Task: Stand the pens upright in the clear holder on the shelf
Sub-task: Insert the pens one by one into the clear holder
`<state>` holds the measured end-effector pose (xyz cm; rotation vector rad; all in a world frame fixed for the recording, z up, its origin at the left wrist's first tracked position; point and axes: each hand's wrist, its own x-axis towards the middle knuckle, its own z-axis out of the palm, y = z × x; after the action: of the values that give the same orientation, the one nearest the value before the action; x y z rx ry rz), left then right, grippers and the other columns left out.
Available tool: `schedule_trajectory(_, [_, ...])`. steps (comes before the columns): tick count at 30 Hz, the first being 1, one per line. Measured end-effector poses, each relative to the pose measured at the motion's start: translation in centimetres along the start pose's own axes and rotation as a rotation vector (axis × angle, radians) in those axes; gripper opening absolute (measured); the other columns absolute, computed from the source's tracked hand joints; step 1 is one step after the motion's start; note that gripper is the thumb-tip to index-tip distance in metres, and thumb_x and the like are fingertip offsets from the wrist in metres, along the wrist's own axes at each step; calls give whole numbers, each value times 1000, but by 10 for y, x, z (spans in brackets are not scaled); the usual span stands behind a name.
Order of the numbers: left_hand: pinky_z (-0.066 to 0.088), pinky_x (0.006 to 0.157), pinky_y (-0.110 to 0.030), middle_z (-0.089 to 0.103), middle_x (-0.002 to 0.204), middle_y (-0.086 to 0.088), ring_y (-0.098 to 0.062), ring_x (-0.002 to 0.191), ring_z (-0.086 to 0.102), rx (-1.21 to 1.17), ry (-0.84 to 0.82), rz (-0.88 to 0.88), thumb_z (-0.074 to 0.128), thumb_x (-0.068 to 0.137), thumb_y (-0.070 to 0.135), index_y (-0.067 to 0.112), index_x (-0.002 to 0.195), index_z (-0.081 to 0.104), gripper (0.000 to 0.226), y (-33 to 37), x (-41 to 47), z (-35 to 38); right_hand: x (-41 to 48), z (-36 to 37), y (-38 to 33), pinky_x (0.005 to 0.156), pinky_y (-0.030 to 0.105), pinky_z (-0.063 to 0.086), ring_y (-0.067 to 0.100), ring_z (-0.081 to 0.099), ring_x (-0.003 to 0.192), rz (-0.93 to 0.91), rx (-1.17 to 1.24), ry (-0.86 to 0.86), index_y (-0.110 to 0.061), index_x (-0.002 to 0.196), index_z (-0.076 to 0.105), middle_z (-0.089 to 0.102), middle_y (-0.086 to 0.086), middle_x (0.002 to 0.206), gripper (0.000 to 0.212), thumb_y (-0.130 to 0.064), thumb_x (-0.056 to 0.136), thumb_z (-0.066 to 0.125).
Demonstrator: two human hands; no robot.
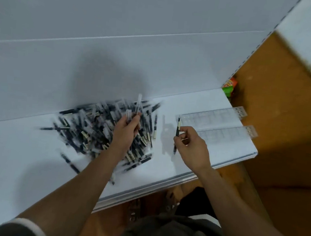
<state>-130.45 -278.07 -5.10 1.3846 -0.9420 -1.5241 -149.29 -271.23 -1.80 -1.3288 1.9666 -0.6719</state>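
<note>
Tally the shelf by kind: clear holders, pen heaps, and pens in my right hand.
Clear holders: 2
Pen heap: 1
Pen in right hand: 1
Total: 4. Pens within the heap are too blurred to count.

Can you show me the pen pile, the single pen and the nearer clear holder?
pen pile (93,131): head view, middle of the heap.
single pen (178,124): head view, its upper barrel.
nearer clear holder (228,135): head view, its gridded top.

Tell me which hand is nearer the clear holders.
Right. The right hand, pinching one pen, is right beside the holders' left end. The left hand grips pens over the pile, farther left.
</note>
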Motion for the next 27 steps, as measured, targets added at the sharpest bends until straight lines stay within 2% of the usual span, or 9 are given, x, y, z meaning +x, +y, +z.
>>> schedule_trajectory(3, [36, 49, -20, 47, 64, 2, -6, 48, 39, 4, -82, 6, 50, 100, 22, 7, 105, 61, 19, -1, -4, 30, -5, -25, 7, 58, 11, 40, 3, 62, 75, 44, 11, 77, -29, 111, 52, 67, -8, 87, 18, -27, 95, 60])
schedule_trajectory(6, [32, 45, -18, 49, 62, 2, -8, 50, 37, -1, -139, 26, 49, 100, 16, 9, 109, 62, 17, 1, -2, 60, -11, -48, 17, 60, 15, 44, 9, 65, 78, 76, 36, 143, -28, 111, 52, 67, -7, 88, 18, -28, 95, 60])
schedule_trajectory(9, [30, 43, -18, 51, 66, -3, -10, 50, 36, 7, -193, 53, 49, 100, 12, 10, 109, 63, 17, 3, 2, 86, -13, -70, 26, 60, 15, 44, 8, 65, 79, 97, 64, 202, -26, 115, 52, 67, -6, 90, 20, -28, 96, 59])
schedule_trajectory(14, [33, 47, -18, 54, 66, 0, -9, 53, 38, -9, -229, 84, 50, 99, 15, 17, 105, 66, 16, 4, 1, 114, -1, -95, 32, 62, 13, 43, 8, 63, 78, 83, 69, 228, -24, 118, 51, 65, -6, 95, 23, -26, 96, 58])
schedule_trajectory(18, [35, 50, -19, 54, 64, 4, -8, 53, 39, 1, -179, 145, 50, 99, 16, 21, 101, 66, 16, -3, 5, 128, 18, -111, 40, 57, 11, 38, 6, 59, 75, 51, 26, 215, -23, 120, 51, 62, -8, 94, 25, -26, 97, 58])
schedule_trajectory(23, [34, 50, -20, 53, 66, 3, -9, 54, 38, 5, -64, 259, 50, 99, 17, 26, 102, 65, 17, -14, 13, 145, 57, -128, 55, 56, 11, 42, 9, 63, 76, -36, -11, 119, -20, 119, 54, 60, -12, 83, 25, -24, 95, 61])
schedule_trajectory(25, [33, 50, -21, 52, 66, 2, -9, 54, 38, -7, -3, 310, 50, 99, 16, 25, 105, 64, 17, -18, 21, 156, 84, -136, 60, 57, 14, 41, 8, 62, 73, -112, -33, 67, -22, 115, 54, 59, -14, 78, 23, -24, 94, 62])
schedule_trajectory(27, [33, 50, -21, 53, 67, -1, -9, 54, 37, -17, 82, 371, 50, 99, 15, 25, 106, 64, 18, -24, 31, 167, 115, -140, 64, 62, 22, 46, 6, 61, 72, -214, -44, 5, -27, 108, 54, 62, -14, 78, 19, -24, 92, 64])
